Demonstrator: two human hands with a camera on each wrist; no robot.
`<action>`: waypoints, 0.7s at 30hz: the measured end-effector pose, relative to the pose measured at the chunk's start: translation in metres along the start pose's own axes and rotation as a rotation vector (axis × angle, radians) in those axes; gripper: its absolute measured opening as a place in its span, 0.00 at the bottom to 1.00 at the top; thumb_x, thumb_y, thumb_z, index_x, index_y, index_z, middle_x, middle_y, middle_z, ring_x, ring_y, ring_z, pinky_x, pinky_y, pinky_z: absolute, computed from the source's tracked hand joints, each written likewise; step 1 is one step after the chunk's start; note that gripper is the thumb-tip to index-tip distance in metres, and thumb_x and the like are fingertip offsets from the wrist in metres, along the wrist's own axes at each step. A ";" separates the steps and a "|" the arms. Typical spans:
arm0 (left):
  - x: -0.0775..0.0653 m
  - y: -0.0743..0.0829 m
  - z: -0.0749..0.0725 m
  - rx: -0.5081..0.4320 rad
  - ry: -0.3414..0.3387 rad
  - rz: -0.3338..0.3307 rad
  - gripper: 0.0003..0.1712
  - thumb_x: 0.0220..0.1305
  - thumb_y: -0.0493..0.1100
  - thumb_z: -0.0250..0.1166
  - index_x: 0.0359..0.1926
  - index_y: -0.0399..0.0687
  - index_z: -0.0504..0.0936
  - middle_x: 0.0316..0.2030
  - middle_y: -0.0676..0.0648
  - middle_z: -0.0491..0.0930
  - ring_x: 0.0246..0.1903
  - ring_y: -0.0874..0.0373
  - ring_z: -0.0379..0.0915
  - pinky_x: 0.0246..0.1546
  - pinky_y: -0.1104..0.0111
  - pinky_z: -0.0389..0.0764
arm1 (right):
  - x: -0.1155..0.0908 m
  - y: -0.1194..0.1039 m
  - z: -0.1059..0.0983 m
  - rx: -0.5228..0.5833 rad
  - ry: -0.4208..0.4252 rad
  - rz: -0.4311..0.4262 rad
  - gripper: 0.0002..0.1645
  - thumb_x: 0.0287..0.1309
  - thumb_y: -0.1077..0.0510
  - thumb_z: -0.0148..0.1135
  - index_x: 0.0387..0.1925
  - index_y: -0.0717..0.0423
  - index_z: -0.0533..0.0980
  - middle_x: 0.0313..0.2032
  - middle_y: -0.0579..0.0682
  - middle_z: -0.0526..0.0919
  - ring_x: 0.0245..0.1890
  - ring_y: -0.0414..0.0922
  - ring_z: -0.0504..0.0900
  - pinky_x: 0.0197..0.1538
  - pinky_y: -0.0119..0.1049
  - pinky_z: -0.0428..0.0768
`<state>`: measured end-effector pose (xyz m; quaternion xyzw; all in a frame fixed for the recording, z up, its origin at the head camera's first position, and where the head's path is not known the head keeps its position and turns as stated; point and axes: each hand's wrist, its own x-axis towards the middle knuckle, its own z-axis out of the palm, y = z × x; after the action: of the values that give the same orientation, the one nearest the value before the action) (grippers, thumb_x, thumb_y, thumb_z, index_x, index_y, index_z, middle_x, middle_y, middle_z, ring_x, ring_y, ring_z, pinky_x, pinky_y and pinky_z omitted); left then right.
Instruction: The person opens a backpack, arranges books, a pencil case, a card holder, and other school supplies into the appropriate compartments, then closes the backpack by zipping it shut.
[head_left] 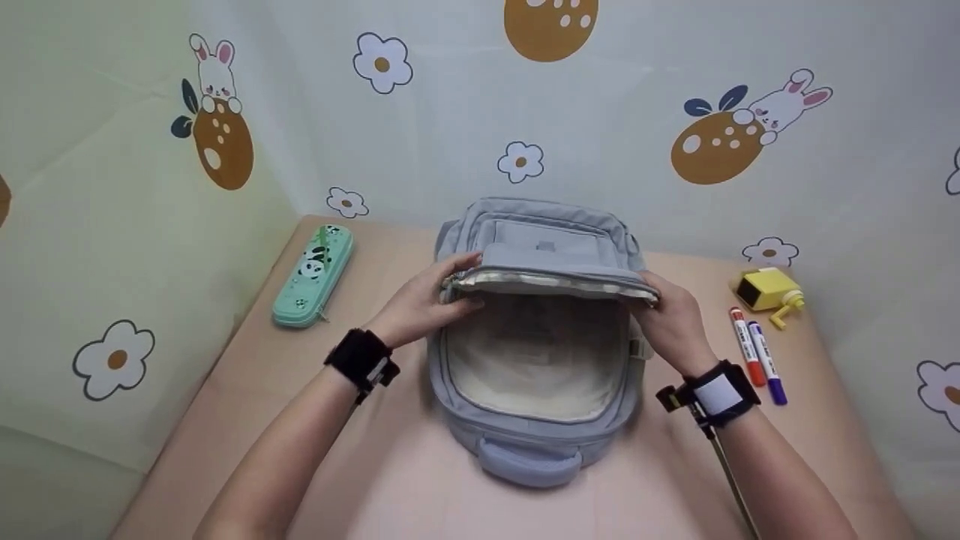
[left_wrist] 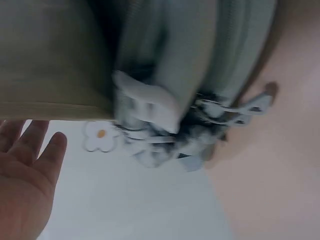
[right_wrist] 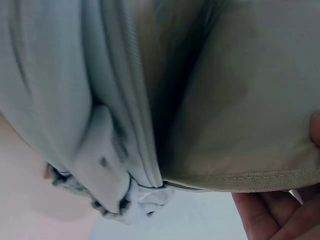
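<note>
A grey-blue backpack (head_left: pixel 536 446) lies on the table with its main compartment unzipped and its cream lining (head_left: pixel 536 367) showing. The front flap (head_left: pixel 547 255) is lifted away from the opening. At the flap's left corner is my left hand (head_left: pixel 424 300), fingers against the outer side and thumb apart below the edge. The left wrist view shows those fingers (left_wrist: pixel 30 150) fairly straight, partly behind the flap edge. My right hand (head_left: pixel 671 315) grips the right corner. In the right wrist view its thumb (right_wrist: pixel 315 127) lies on the inner face, with the other fingers behind the edge.
A mint panda pencil case (head_left: pixel 313 277) lies at the left. On the right are a yellow pencil sharpener with a crank (head_left: pixel 769 291), a red marker (head_left: pixel 747 345) and a blue marker (head_left: pixel 766 364). A patterned curtain (head_left: pixel 450 112) hangs close behind the table.
</note>
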<state>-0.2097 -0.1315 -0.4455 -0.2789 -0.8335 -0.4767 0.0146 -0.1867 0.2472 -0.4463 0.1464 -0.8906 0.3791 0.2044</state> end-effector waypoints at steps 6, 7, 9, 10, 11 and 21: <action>0.017 -0.018 -0.001 -0.062 -0.040 -0.068 0.25 0.72 0.50 0.66 0.66 0.53 0.78 0.61 0.52 0.79 0.64 0.57 0.71 0.67 0.59 0.68 | 0.015 -0.006 -0.006 0.031 -0.006 0.019 0.13 0.68 0.54 0.67 0.50 0.54 0.85 0.45 0.51 0.88 0.42 0.45 0.82 0.46 0.38 0.77; 0.020 -0.019 -0.001 -0.074 -0.040 -0.078 0.24 0.73 0.50 0.65 0.66 0.52 0.79 0.61 0.51 0.80 0.64 0.56 0.71 0.66 0.59 0.68 | 0.017 -0.006 -0.006 0.045 -0.008 0.028 0.14 0.68 0.52 0.67 0.51 0.54 0.85 0.44 0.50 0.88 0.40 0.45 0.81 0.45 0.36 0.76; 0.025 -0.020 0.001 -0.088 -0.031 -0.086 0.24 0.74 0.50 0.63 0.67 0.50 0.78 0.63 0.49 0.78 0.66 0.55 0.70 0.67 0.58 0.67 | 0.019 -0.006 -0.007 0.078 -0.007 0.054 0.16 0.69 0.49 0.66 0.52 0.52 0.85 0.44 0.49 0.88 0.40 0.44 0.81 0.45 0.34 0.76; 0.028 -0.020 0.003 -0.094 -0.023 -0.091 0.25 0.75 0.50 0.62 0.68 0.49 0.76 0.65 0.47 0.77 0.67 0.53 0.69 0.68 0.58 0.67 | 0.020 -0.006 -0.006 0.094 -0.007 0.074 0.17 0.69 0.47 0.65 0.52 0.52 0.85 0.43 0.49 0.87 0.40 0.44 0.80 0.44 0.34 0.76; 0.031 -0.019 0.004 -0.097 -0.013 -0.096 0.26 0.76 0.50 0.61 0.69 0.48 0.75 0.66 0.46 0.76 0.67 0.53 0.68 0.68 0.58 0.66 | 0.021 -0.005 -0.006 0.109 -0.007 0.092 0.18 0.69 0.46 0.65 0.52 0.52 0.85 0.44 0.49 0.87 0.40 0.44 0.80 0.44 0.35 0.77; 0.045 -0.013 0.018 -0.007 0.098 -0.185 0.26 0.78 0.53 0.56 0.69 0.45 0.75 0.66 0.41 0.76 0.65 0.49 0.71 0.67 0.58 0.69 | 0.018 0.006 -0.006 0.155 -0.020 0.114 0.19 0.67 0.49 0.68 0.55 0.53 0.84 0.50 0.50 0.87 0.51 0.46 0.84 0.50 0.38 0.81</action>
<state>-0.2496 -0.1019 -0.4518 -0.1772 -0.8524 -0.4918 0.0103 -0.2037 0.2533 -0.4378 0.1145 -0.8674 0.4566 0.1614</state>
